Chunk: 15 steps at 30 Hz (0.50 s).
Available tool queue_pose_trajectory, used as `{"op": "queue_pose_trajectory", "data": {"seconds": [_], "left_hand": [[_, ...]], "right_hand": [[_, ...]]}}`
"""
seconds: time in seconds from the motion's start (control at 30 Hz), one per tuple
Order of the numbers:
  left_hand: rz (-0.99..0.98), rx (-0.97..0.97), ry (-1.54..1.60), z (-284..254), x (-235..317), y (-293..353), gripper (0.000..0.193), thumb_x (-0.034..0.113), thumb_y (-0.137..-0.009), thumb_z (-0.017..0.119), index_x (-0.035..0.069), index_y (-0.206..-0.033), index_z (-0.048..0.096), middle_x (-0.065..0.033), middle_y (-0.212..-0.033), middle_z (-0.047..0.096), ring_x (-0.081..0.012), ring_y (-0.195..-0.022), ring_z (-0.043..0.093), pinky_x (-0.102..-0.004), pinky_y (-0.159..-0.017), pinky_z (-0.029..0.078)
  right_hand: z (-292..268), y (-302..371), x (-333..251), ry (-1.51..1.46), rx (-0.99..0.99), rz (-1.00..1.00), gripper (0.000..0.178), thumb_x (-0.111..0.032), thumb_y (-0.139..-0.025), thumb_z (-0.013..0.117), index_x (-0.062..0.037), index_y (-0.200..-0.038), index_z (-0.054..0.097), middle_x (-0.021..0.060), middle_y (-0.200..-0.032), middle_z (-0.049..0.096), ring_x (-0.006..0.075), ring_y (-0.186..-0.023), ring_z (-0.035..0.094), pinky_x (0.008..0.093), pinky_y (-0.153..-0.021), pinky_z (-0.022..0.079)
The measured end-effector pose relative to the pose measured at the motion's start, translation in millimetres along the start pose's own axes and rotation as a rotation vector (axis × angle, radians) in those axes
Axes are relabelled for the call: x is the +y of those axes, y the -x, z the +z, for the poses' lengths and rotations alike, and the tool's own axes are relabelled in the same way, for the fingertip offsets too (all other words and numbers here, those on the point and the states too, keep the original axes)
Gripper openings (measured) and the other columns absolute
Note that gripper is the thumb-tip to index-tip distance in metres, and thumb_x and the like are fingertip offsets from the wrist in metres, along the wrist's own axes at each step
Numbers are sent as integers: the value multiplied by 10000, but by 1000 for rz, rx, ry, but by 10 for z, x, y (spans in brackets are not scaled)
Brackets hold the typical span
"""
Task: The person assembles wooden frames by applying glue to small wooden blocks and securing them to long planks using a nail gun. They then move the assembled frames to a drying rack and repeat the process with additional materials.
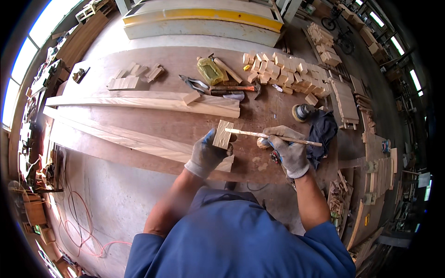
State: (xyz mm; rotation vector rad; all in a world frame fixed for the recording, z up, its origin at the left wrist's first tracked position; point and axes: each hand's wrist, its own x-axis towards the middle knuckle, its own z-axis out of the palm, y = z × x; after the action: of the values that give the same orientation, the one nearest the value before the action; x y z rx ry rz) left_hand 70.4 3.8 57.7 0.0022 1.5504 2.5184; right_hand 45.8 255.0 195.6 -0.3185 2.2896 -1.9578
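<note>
My left hand, in a grey glove with blue patches, grips a small wooden block above the workbench. Pale, wet-looking streaks cover the block's upturned face. In my right hand, also gloved, is a thin wooden stick, held like a pencil. Its left tip rests at the block's face, and its other end juts out past my fingers to the right. Below my right hand sits a partly hidden red and black object that I cannot make out. A long wooden board lies beneath and left of my left hand.
Across the brown workbench lies another long board. Farther back are pliers, a yellow-green bottle and a hammer. Many wooden blocks are heaped back right, near a sander and dark cloth.
</note>
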Motion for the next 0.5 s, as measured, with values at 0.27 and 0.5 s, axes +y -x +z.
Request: {"op": "queue_pose_trajectory", "data": {"seconds": [0.27,0.5], "left_hand": [[-222,94,688,-90,-187,-125,406,362,-1110,520,35,-1323,629,-182,-1209,717,-314,-942,683,-438,-802,577],[49,-5,26,-25,-215,-103,412,350,-1115,520,37,-1362,622,-178,-1230,718,-288,-997,703,-415,-801,612]], "right_hand": [[21,183,-88,213,-234,-195,143,-7,-958,650,54,-1049,742,122,-929,765,173,-865,751,292,-787,610],[-30,209,-45,289,-98,-259,100,5,-932,690,28,-1005,754,102,-909,753,161,-788,721,297,-707,574]]}}
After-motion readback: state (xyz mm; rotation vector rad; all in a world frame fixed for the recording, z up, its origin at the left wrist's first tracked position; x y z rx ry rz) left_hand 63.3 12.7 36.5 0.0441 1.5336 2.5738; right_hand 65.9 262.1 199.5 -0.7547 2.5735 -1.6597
